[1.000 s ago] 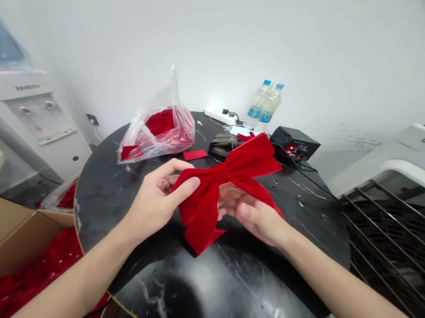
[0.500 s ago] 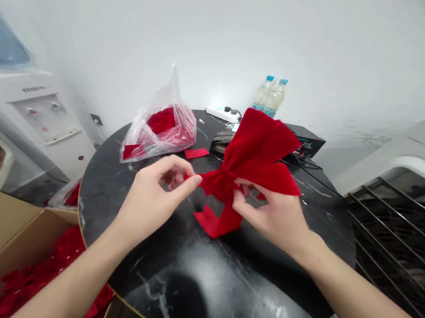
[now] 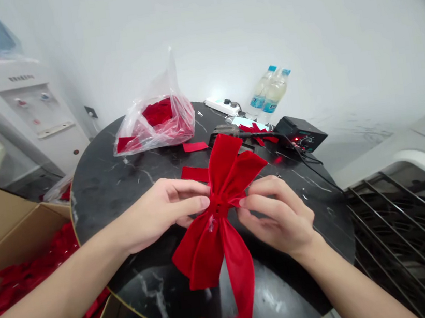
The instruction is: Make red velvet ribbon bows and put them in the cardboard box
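A red velvet bow (image 3: 201,249) is held up over the black marbled table, its gathered middle between my two hands. Two loops point up and down, and a long ribbon tail hangs from the knot toward the near table edge. My left hand (image 3: 168,209) pinches the bow at the left of its middle, thumb in front. At the right of the knot my right hand (image 3: 280,215) grips a small end of red ribbon between thumb and fingers. A clear, shiny blob shows just below the knot.
Behind lies a plastic bag (image 3: 181,118) of red pieces, with flat red strips (image 3: 195,146) near it. A black control box (image 3: 299,134) with a red light, a power strip (image 3: 221,106) and two bottles (image 3: 272,93) stand at the back. A cardboard box (image 3: 11,237) of bows is left.
The bow has turned, so its loops now run up and down and its knot faces me. My left hand has moved in to the knot; the ribbon tail hangs lower.
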Demonstrator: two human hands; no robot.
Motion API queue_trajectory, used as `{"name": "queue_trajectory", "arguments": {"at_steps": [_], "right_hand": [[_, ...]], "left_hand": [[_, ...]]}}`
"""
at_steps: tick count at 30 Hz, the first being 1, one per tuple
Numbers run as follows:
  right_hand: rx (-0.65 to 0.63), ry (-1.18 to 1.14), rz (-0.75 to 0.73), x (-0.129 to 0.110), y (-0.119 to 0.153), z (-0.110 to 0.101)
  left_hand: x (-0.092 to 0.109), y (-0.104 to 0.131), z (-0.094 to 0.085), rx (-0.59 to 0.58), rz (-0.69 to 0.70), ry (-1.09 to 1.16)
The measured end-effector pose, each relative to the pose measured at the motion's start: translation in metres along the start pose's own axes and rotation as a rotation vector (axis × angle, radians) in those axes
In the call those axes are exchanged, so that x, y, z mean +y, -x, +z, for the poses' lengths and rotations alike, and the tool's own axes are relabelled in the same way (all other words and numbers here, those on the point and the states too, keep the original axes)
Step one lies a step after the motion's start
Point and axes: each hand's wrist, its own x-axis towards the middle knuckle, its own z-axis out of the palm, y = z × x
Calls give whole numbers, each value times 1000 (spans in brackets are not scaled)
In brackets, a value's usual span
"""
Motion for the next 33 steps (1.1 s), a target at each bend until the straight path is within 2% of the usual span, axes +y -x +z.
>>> {"name": "queue_trajectory", "arguments": {"at_steps": [8,13,15,17,21,24,26,29,31,33], "right_hand": [[-72,46,-13,-2,2,1],[-37,49,-69,-2,-1,0],[-59,-13,46,-8,-6,-4],[-137,-83,207,-16,-13,-8],[-347,-267,475,-34,-22,-12],[-513,-684,804,-45,-25,-10],[-699,-947,958,-53,-26,-8],[-1061,-1093,1020,-65,-26,-11],[-1296,-1079,966,-71,-25,-15],[-1452,-1030,931,-74,-20,-19]], "left_hand": [[-4,-6,0,-3,-38,89],[-6,-6,-1,15,-10,66],[-8,-5,-1,51,26,61],[-9,-4,-3,93,72,52],[-6,0,-10,173,137,36],[0,11,-21,281,191,32],[6,24,-29,352,232,13],[18,53,-39,460,271,-37],[24,75,-45,535,265,-42],[27,101,-54,603,269,-21]]}}
